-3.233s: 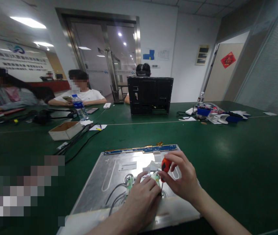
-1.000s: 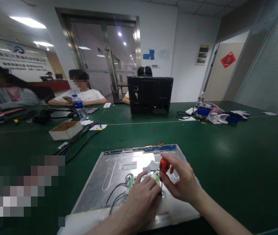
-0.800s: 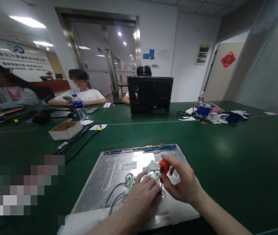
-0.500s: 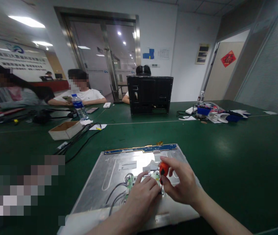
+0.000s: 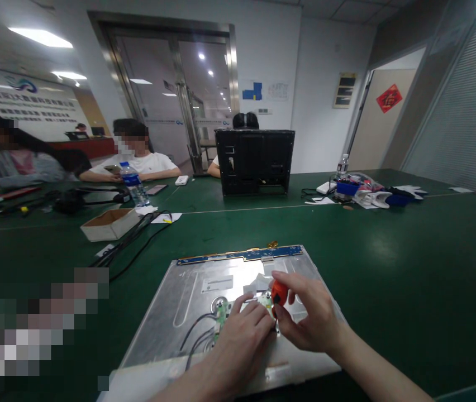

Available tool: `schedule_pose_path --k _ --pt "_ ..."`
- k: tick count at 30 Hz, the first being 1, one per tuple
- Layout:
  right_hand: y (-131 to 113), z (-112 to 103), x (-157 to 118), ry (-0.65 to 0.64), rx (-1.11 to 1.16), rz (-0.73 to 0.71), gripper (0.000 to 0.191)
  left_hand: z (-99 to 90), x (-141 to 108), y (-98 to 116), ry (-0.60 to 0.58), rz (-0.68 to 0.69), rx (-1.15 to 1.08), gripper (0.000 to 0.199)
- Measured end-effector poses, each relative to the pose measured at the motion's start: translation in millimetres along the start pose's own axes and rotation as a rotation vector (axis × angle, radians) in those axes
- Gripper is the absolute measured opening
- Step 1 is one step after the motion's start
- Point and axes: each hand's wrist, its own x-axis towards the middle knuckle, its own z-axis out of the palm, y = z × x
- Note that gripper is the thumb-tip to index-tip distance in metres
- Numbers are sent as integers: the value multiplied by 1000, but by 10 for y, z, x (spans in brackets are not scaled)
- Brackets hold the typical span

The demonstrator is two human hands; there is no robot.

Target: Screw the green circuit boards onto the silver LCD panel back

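A metal-backed display panel [image 5: 191, 296] lies on the table, with a blue circuit strip [image 5: 238, 257] along its far edge. My left hand [image 5: 244, 329] rests over a small green circuit board [image 5: 222, 312] on the panel, its fingers bent and together near the screwdriver's tip; whatever they pinch is hidden. In my right hand [image 5: 311, 312] is an orange-red screwdriver [image 5: 279, 293], gripped by its handle between thumb and fingers. Its shaft points down at the board's right end. Dark cables [image 5: 198, 329] run from the board's left side. The board's middle is covered by my left hand.
Left of the panel are a shallow open box [image 5: 110, 226], black cables [image 5: 137, 237] and a water bottle [image 5: 134, 184]. A black monitor housing [image 5: 255, 162] stands across the table. Gloves and bags [image 5: 372, 195] lie at the right. People sit on the far side.
The view has shifted slightly. My right hand's fingers have moved a little around the screwdriver handle, which looks slightly turned. My left hand stays on the board.
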Motion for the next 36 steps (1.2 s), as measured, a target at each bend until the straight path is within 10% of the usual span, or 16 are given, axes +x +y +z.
schedule_pose_path --k 36 --pt "37 7 -11 20 -30 53 35 -47 23 37 -48 -43 2 14"
